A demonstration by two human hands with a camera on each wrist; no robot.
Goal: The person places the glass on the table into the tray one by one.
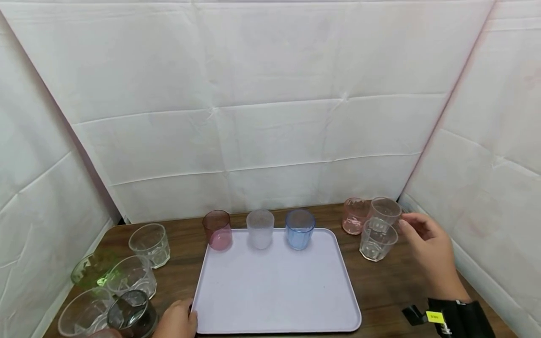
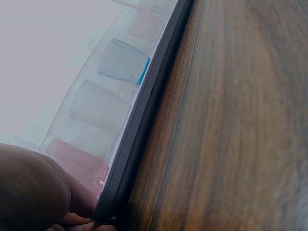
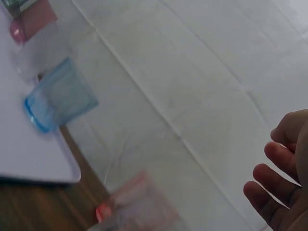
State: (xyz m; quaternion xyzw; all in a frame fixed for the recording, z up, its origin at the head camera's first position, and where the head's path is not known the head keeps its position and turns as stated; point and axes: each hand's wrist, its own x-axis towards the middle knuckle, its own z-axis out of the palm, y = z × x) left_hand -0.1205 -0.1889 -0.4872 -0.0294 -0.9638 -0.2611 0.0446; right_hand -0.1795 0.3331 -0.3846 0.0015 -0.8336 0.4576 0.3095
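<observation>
My right hand hovers near the worktop's far right corner, fingers released and loosely spread — the clear cup stands just beside their tips, not touched, with a pink cup and another clear cup close by. My left hand grips the tray's near left corner — thumb on the rim.

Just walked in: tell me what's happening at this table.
A person sits at a brown wooden table with a pale lilac plastic tray. Three tumblers stand along its far edge: dark red, frosted white and blue. The left hand holds the tray's near left corner. The right hand reaches, fingers relaxed, toward a clear glass tumbler right of the tray.
</observation>
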